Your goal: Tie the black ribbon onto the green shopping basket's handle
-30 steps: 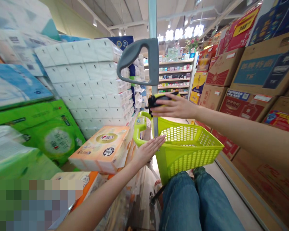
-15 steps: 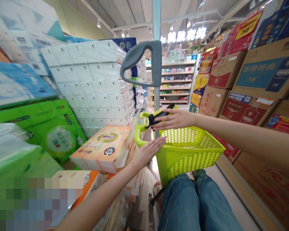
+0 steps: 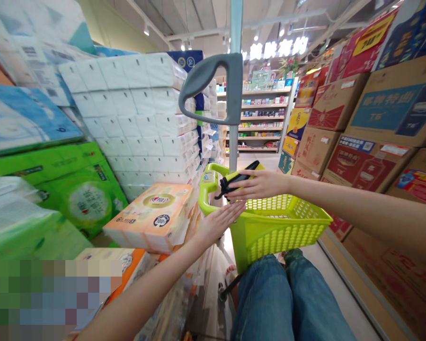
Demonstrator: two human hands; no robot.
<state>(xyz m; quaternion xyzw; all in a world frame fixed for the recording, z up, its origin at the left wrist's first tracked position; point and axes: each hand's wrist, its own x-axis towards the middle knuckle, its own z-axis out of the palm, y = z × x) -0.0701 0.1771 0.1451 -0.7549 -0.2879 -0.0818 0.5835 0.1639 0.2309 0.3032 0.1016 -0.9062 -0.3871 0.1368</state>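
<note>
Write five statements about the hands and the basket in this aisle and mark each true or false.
1. The right hand holds a black and yellow item over the green basket. True.
2. The left hand grips the grey handle. False: it is open, fingers stretched, low beside the basket, apart from that handle.
3. The basket is red. False: it is lime green.
4. Left of the basket lie orange tissue packs. True.
5. On the right stand stacked cardboard boxes. True.
</note>
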